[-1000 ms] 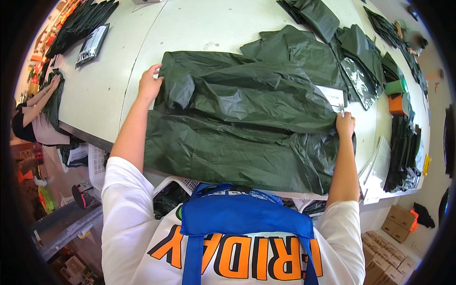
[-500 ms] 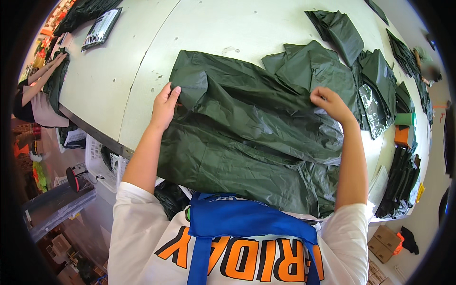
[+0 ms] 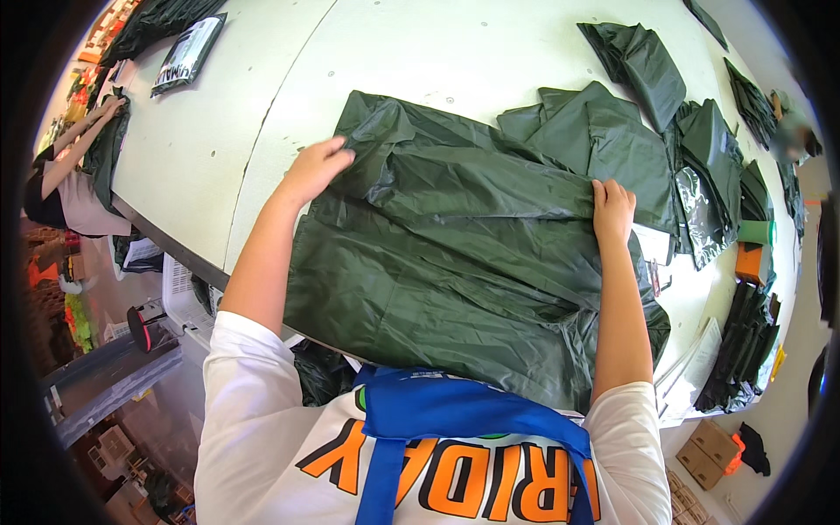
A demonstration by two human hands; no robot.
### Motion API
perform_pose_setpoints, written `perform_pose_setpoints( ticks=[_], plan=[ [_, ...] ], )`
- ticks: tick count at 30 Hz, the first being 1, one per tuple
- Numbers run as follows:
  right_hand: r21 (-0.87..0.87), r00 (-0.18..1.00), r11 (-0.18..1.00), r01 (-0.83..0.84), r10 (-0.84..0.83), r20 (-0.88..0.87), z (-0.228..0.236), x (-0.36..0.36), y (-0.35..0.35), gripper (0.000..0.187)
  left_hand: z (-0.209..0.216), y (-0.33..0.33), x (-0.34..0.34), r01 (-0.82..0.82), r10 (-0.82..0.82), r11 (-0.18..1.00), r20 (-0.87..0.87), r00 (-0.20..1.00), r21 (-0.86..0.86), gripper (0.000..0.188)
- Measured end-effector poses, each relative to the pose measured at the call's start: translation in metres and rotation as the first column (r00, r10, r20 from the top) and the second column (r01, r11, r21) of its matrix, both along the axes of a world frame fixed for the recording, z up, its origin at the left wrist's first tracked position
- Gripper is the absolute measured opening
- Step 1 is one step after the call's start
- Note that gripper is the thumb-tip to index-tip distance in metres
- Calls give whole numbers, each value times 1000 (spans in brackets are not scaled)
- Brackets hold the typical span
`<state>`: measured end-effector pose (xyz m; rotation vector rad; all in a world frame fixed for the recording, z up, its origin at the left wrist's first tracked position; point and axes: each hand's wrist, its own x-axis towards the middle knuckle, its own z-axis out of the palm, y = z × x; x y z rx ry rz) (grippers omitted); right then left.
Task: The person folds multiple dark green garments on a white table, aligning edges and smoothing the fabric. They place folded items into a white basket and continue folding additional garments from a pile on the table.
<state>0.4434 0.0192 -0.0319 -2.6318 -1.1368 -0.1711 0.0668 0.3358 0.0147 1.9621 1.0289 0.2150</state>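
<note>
Crinkled dark-green plastic raincoat [image 3: 455, 262], spread flat

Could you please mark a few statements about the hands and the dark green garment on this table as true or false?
1. Both hands rest on the dark green garment. True: the left hand and the right hand lie on it.
2. The garment is bright red. False: it is dark green.
3. The garment lies on a pale table. True.
4. The right hand holds scissors. False: it lies on the fabric, no tool in it.
5. More dark green pieces lie farther along the table. True.
</note>
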Motion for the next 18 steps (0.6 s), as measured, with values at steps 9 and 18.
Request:
perform_pose_setpoints(
  ticks=[9,18],
  plan=[
    [144,997,989,-35,24,79,-15,1,1,21,-71,60,47,-419,420,907,122,899,-34,26],
    [288,994,957,-10,42,-105,3,5,-8,33,-58,65,77,-44,115,797,-79,990,603,20]
  ],
)
